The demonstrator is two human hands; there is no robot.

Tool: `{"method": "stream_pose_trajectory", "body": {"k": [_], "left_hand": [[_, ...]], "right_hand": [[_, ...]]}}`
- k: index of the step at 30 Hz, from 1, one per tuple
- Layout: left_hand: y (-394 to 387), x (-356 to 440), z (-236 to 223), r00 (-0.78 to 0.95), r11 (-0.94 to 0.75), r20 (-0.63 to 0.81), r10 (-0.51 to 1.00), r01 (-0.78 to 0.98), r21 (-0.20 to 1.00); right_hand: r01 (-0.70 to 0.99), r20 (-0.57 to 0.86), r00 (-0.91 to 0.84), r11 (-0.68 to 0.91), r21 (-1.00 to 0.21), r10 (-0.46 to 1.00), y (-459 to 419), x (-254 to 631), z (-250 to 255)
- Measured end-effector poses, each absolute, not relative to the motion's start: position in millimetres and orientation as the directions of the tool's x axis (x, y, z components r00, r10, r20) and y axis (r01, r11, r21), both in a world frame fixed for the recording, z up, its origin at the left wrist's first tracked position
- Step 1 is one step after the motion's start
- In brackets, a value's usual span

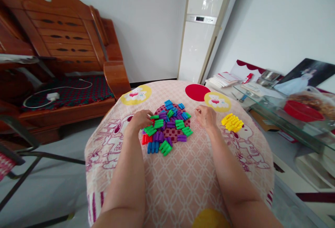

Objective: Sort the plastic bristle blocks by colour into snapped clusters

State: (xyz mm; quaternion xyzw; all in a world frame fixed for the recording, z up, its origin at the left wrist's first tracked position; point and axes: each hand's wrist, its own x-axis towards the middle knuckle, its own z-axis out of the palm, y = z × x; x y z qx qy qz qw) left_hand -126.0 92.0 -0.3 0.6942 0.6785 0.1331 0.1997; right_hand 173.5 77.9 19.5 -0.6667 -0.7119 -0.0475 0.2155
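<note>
A loose heap of small ridged plastic pieces in green, purple, blue and red lies on the round table's patterned cloth [180, 175]. At the heap's left edge is my left hand [140, 120], its fingers apart and reaching over a green piece [154, 117]. A red piece [147, 139] and a blue piece [153, 147] lie nearer to me. To the right of the heap, my right hand [206, 116] is raised slightly with its fingers curled together; whatever they may hold is hidden. Beyond that hand sits a tight cluster of yellow pieces [232, 122].
A carved wooden bench [60, 46] with a white charger [53, 96] on its seat stands at the left. Behind the table is a tall white cabinet unit [195, 46]. On the right, a glass-topped stand [277, 112] carries a red bowl [303, 110] and papers.
</note>
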Motion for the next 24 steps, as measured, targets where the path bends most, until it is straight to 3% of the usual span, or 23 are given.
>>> {"method": "stream_pose_trajectory", "body": {"k": [4,7,10,15,20,24], "left_hand": [[94.0,-123.2,3.5,-0.008,-0.062,0.111,0.994,0.787,0.613],[90.8,-104.5,13.5,0.11,-0.224,0.198,0.974,0.592,0.774],[84.9,-76.0,22.9,0.307,-0.332,0.214,0.928,0.413,0.848],[81.8,-45.6,24.9,0.344,-0.373,0.24,0.908,0.4,0.837],[85.0,-39.4,20.0,0.307,-0.419,0.312,0.899,0.391,0.82],[86.4,-42.1,19.0,0.245,-0.394,0.315,0.917,0.42,0.818]], "right_hand": [[0.851,0.335,-0.205,0.336,-0.403,0.92,68.7,142.9,14.8],[0.712,0.344,-0.265,0.424,-0.56,0.901,65.5,125.9,8.6],[0.56,0.335,-0.261,0.425,-0.711,0.905,66.6,122.1,4.0],[0.373,0.219,-0.194,0.279,-0.885,0.956,71.2,128.1,1.0],[0.279,0.192,-0.136,0.224,-0.934,0.972,75.8,141.9,5.3],[0.45,0.335,0.093,0.261,-0.854,0.938,87.0,175.4,9.8]]}}
